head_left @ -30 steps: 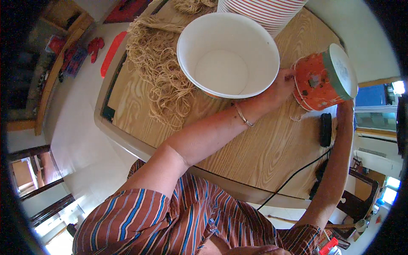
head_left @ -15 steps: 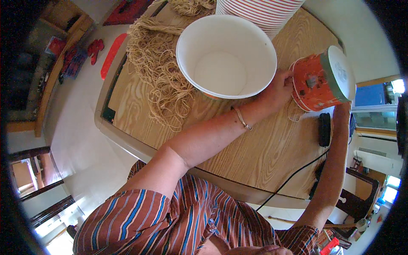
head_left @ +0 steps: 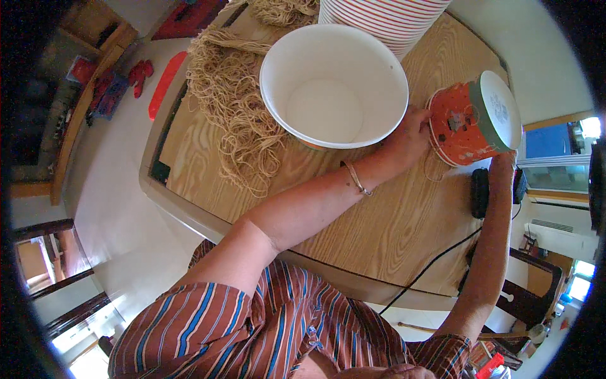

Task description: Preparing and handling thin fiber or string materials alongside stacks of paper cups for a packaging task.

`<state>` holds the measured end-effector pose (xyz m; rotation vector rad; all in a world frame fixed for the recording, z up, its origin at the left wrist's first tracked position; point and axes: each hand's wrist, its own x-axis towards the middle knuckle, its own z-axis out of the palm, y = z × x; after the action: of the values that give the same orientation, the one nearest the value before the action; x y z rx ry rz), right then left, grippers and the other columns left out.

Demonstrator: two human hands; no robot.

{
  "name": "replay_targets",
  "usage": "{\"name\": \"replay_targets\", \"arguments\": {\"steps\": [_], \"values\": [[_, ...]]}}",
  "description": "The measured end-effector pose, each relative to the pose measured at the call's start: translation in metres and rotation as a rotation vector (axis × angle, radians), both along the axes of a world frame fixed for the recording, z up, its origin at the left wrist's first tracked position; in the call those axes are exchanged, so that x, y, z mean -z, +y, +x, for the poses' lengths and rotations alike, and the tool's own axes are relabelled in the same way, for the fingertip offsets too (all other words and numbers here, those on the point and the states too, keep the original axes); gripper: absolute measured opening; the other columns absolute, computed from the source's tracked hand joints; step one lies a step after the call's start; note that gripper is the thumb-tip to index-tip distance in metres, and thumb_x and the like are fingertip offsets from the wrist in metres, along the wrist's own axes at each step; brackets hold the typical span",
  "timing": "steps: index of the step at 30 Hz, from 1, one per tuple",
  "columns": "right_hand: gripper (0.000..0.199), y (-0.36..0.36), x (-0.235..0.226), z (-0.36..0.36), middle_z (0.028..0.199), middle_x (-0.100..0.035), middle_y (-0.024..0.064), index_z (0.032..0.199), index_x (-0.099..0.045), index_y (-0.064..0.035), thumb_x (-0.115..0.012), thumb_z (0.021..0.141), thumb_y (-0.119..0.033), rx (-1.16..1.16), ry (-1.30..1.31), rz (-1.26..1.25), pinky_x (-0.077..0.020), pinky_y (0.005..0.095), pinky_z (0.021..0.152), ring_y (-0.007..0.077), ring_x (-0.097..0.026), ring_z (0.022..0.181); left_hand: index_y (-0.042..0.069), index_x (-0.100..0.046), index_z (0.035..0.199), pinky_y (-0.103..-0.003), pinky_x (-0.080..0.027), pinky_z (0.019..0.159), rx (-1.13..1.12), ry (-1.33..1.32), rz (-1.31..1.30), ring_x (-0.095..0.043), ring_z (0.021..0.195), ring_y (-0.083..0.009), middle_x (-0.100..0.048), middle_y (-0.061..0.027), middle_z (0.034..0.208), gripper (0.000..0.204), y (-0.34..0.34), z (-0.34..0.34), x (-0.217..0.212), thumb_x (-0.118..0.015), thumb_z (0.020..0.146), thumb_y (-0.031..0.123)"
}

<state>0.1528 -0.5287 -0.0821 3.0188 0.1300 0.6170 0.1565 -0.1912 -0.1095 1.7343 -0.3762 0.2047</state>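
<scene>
The left hand [head_left: 409, 136] lay curled on the table [head_left: 391, 234], its fingers closed loosely against the near rim of an orange tub [head_left: 464, 126] tipped on its side, apparently to steady it; whether they pinched anything could not be told. The right hand [head_left: 505, 161] was mostly hidden behind that tub, only wrist and forearm showing below it, so its state could not be told either, though it seemed to prop the tub from the far side. The table, a broad wooden top, ran under both arms and carried everything else. Just left of the left hand stood a big white bowl [head_left: 334, 85], upright and empty, its rim almost touching the knuckles, close enough to receive whatever came from the tub. Beyond the bowl rose a stack of red-striped bowls [head_left: 385, 19]. Further left of the hand a heap of pale strands [head_left: 237, 107] sprawled across the wood, well apart from the fingers. Below the right wrist sat a small black device [head_left: 481, 192] with its cord [head_left: 429, 265] trailing off the table's near edge. A thin bracelet [head_left: 356, 178] circled the left wrist.
</scene>
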Motion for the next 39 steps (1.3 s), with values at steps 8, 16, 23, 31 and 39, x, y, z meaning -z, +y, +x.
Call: {"name": "replay_targets", "arguments": {"steps": [8, 16, 23, 31, 39], "values": [[0.036, 0.023, -0.001, 0.005, 0.122, -0.058, 0.0147, 0.117, -0.057, 0.0025, -0.050, 0.092, -0.023, 0.016, 0.070, 0.984, -0.0428, 0.0377, 0.094, 0.0257, -0.057, 0.108, 0.002, -0.065, 0.105, -0.042, -0.047, 0.086, -0.002, -0.032, 0.061, -0.059, 0.097, -0.0346, -0.061, -0.0192, 0.098, 0.024, 0.002, 0.001, 0.003, -0.056, 0.084, 0.008], [0.032, 0.008, 0.014, 0.008, 0.115, -0.062, 0.0136, 0.116, -0.059, 0.0024, -0.050, 0.090, -0.014, -0.005, 0.011, 0.863, -0.0456, 0.0369, 0.090, 0.0251, -0.059, 0.103, -0.002, -0.061, 0.109, -0.043, -0.046, 0.091, 0.007, -0.102, 0.070, -0.056, 0.102, -0.0383, -0.056, -0.0218, 0.111, 0.028, -0.004, -0.003, 0.002, -0.052, 0.083, 0.001], [0.028, 0.063, -0.011, 0.000, 0.116, -0.061, 0.0188, 0.112, -0.062, -0.0006, -0.048, 0.088, -0.006, -0.039, 0.038, 0.877, -0.0460, 0.0383, 0.088, 0.0317, -0.057, 0.108, -0.006, -0.058, 0.111, -0.044, -0.045, 0.094, 0.008, -0.154, 0.200, -0.054, 0.106, -0.0397, -0.054, -0.0248, 0.115, 0.032, 0.006, -0.003, -0.006, -0.052, 0.080, -0.004], [0.025, 0.039, 0.014, 0.026, 0.103, -0.067, 0.0091, 0.106, -0.064, -0.0013, -0.054, 0.086, -0.013, -0.050, 0.073, 1.042, -0.0466, 0.0342, 0.082, 0.0193, -0.060, 0.093, -0.005, -0.058, 0.110, -0.045, -0.043, 0.095, 0.034, -0.086, 0.284, -0.052, 0.107, -0.0411, -0.054, -0.0248, 0.113, 0.033, -0.004, 0.002, -0.006, -0.056, 0.077, -0.001], [0.023, 0.037, -0.021, 0.015, 0.092, -0.068, 0.0110, 0.099, -0.066, -0.0029, -0.048, 0.086, -0.008, 0.134, -0.049, 0.741, -0.0472, 0.0319, 0.079, 0.0197, -0.062, 0.087, -0.003, -0.058, 0.114, -0.043, -0.043, 0.096, 0.060, -0.148, 0.236, -0.053, 0.107, -0.0390, -0.055, -0.0229, 0.116, 0.035, 0.012, -0.011, -0.011, -0.054, 0.079, -0.002]]}}
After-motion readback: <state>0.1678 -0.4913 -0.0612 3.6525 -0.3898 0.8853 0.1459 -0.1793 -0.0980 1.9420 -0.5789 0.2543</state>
